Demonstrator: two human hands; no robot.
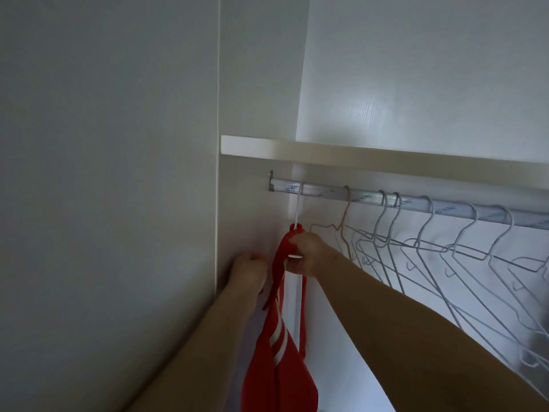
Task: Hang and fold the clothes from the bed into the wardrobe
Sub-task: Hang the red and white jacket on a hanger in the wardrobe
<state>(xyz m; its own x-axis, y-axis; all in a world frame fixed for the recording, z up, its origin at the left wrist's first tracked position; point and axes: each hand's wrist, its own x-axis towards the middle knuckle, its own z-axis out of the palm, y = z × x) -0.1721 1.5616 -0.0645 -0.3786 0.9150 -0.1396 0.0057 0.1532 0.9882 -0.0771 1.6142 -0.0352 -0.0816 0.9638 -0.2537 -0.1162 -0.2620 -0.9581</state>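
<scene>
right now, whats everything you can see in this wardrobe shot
red garment: one, red with white stripes, hanging from the white hanger at the rail's left end
white hanger: one, white, hooked over the rail, carrying the garment
empty hangers: at least six, pale wire, the nearest one pinkish, along the rail to the right
rail: one, silver, just under the shelf
shelf: one, cream, above the rail
side panel: one, white, left of the rail
left hand: one, at the garment's left edge, grip hidden
right hand: one, gripping the garment's top just below the hook
</scene>
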